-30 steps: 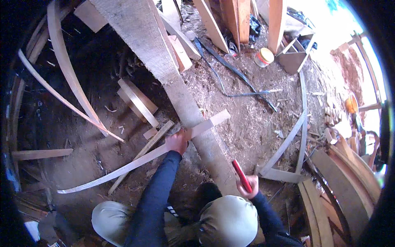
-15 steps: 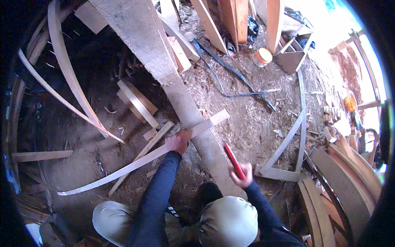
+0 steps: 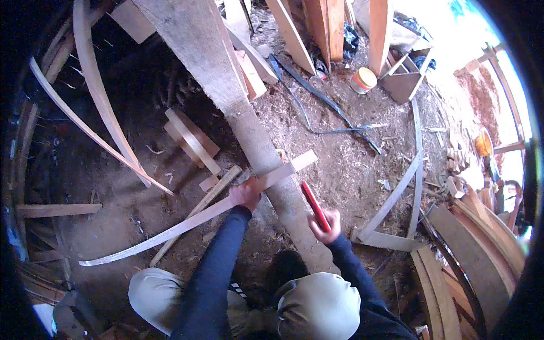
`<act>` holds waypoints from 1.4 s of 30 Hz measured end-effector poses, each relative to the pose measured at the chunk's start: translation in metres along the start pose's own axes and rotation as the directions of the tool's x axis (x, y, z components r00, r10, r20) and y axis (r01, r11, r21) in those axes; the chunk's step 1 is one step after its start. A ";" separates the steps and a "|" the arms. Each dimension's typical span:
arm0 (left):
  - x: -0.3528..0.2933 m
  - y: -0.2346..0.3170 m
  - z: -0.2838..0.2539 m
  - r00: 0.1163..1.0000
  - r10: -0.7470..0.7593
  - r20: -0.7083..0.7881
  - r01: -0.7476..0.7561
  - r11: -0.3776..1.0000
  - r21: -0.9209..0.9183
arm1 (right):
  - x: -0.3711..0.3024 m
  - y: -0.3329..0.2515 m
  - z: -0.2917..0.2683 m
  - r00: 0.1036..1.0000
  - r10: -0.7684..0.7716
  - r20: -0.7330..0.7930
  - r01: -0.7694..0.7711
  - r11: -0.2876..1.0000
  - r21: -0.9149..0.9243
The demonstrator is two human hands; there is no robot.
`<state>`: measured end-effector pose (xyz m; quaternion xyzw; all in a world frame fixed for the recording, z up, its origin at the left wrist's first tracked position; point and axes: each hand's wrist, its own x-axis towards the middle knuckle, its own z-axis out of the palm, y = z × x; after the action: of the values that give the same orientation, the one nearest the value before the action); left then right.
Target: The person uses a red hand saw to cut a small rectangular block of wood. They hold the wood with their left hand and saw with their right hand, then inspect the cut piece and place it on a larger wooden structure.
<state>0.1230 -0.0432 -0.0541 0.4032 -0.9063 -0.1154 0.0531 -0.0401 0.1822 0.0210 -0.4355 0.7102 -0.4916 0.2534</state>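
My left hand [image 3: 245,194] is closed round a long, curved wooden strip [image 3: 175,228]. The strip lies across a thick plank [image 3: 258,139], and its straighter, blockier end sticks out past the plank's right edge. Its thin end sweeps down to the left over the ground. My right hand [image 3: 327,226] grips a slim red stick-like tool [image 3: 315,207] by its lower part, just right of the plank. The tool's tip points up and left, a short way below the strip's blocky end and apart from it. Its exact kind cannot be made out.
Loose wood pieces [image 3: 192,141] lie left of the plank. Curved slats [image 3: 96,85] lean at the far left. A small tub [image 3: 363,80] and a wooden toolbox [image 3: 405,85] stand at the back right. Dark strapping [image 3: 323,101] lies on the ground. Curved boards [image 3: 476,249] are piled at right.
My right hand has moved left and slightly up with the red tool, closer to the plank and the strip. My left hand and the strip have stayed nearly where they were.
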 end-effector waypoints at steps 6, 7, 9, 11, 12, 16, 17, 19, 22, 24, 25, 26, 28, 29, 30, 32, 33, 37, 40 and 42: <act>0.002 -0.007 0.011 0.997 -0.055 -0.055 0.055 0.998 -0.017 | -0.058 -0.006 -0.030 0.998 0.006 0.055 -0.008 0.999 0.038; -0.002 -0.006 0.015 0.999 -0.029 -0.015 0.029 0.999 -0.025 | -0.038 -0.002 -0.018 0.997 0.062 0.039 -0.063 0.997 0.035; 0.006 -0.003 0.009 1.000 0.012 0.014 -0.012 0.999 -0.030 | 0.013 0.000 0.002 1.000 -0.026 0.003 0.026 0.999 0.044; 0.004 0.004 0.002 1.000 -0.015 0.006 0.016 0.999 -0.029 | 0.007 0.001 -0.004 0.999 0.027 0.023 -0.027 1.000 0.001; 0.001 -0.003 0.000 0.998 -0.054 0.012 0.054 0.999 0.004 | -0.009 -0.003 -0.006 0.998 0.015 0.055 -0.017 0.999 0.034; 0.002 -0.001 0.000 0.999 -0.051 -0.007 0.051 0.998 0.040 | -0.077 -0.015 -0.037 0.998 0.032 0.046 -0.030 0.998 -0.058; 0.001 -0.001 0.000 0.999 -0.049 -0.020 0.050 0.997 0.055 | -0.060 -0.011 -0.033 0.997 0.049 0.062 -0.052 0.998 0.036; -0.001 0.001 0.008 1.000 -0.010 -0.016 0.010 1.000 -0.017 | -0.017 0.000 -0.013 0.998 0.051 0.047 -0.050 0.999 -0.019; 0.001 -0.005 0.007 1.000 0.009 -0.023 -0.010 0.999 -0.043 | 0.013 -0.009 0.002 1.000 0.011 0.003 -0.011 0.999 -0.044; -0.002 -0.008 0.002 1.000 0.000 -0.008 0.000 1.000 0.014 | -0.038 -0.004 -0.014 0.992 0.095 0.081 -0.090 0.994 -0.057; -0.003 -0.007 0.000 0.999 -0.004 -0.042 0.005 1.000 0.013 | -0.063 -0.004 -0.027 0.993 0.063 0.097 -0.064 0.998 0.007; 0.000 -0.003 0.002 0.997 -0.005 -0.080 0.006 1.000 0.008 | -0.073 -0.009 -0.035 0.997 0.012 0.078 -0.010 1.000 -0.028; -0.001 -0.004 0.008 0.996 -0.022 -0.084 0.024 0.999 0.020 | -0.070 -0.013 -0.033 0.996 0.039 0.076 -0.032 0.995 -0.098; -0.005 -0.008 0.011 0.999 -0.022 -0.049 0.022 1.000 0.010 | -0.048 -0.011 -0.017 0.997 0.052 0.056 -0.052 0.999 0.004; 0.000 -0.004 0.012 0.999 -0.017 -0.034 0.017 1.000 -0.018 | -0.024 -0.003 -0.008 0.999 -0.030 0.045 0.034 0.996 -0.087; 0.002 0.004 0.005 0.999 -0.003 -0.035 0.001 0.998 -0.055 | 0.013 -0.009 0.002 1.000 0.003 0.016 -0.002 0.998 -0.067; -0.001 -0.001 0.006 1.000 -0.013 -0.024 0.012 1.000 -0.028 | 0.017 -0.013 0.005 1.000 -0.030 -0.004 0.030 0.998 -0.052; 0.000 -0.006 0.006 0.998 -0.068 0.009 0.068 0.997 0.022 | -0.059 -0.018 -0.028 0.997 0.068 0.035 -0.069 0.997 0.028; 0.001 -0.006 0.010 0.999 -0.026 -0.046 0.025 0.999 -0.026 | -0.035 -0.021 -0.016 0.998 0.066 0.007 -0.065 0.995 -0.080; 0.000 -0.007 0.014 0.997 -0.002 -0.075 -0.001 0.999 -0.040 | 0.026 -0.028 0.003 0.999 -0.008 -0.038 0.006 0.999 -0.049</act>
<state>0.1253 -0.0454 -0.0698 0.4063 -0.9011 -0.1181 0.0949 -0.0403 0.1539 0.0470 -0.4344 0.7253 -0.4832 0.2273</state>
